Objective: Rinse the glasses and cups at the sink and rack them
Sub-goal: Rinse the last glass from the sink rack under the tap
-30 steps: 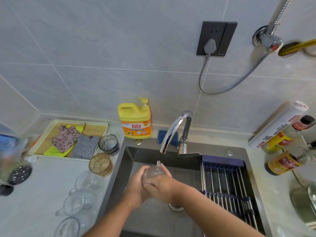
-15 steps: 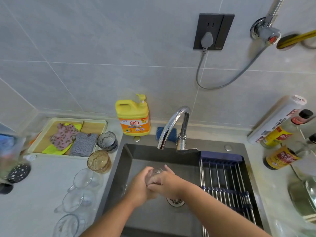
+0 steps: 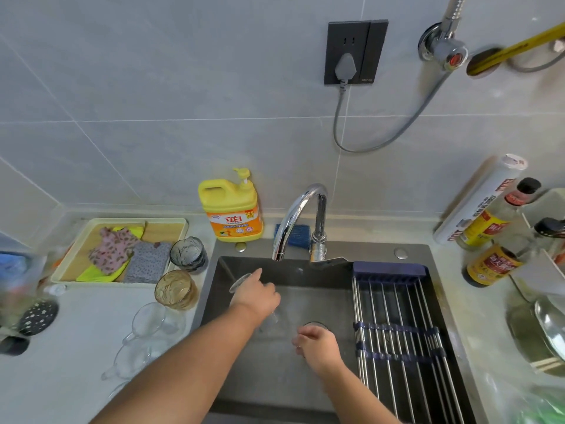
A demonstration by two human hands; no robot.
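1. We see the left hand (image 3: 255, 296) gripping a clear drinking glass (image 3: 239, 283), which is tilted at 10 o'clock inside the dark rectangular sink (image 3: 269, 377).
2. The right hand (image 3: 318, 344) is at 6 o'clock from the curved chrome tap (image 3: 293, 215); its fingers are loosely curled and hold nothing.
3. The steel roll-up rack with blue bands (image 3: 394, 316) covers the sink at 3 o'clock.
4. At 9 o'clock, an amber ribbed glass (image 3: 175, 289) and clear handled cups (image 3: 146, 319) wait on the pale counter (image 3: 61, 377).

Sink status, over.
Left hand grips a clear glass over the sink. Right hand loose, holding nothing, above the drain. Way to the rack looks open.
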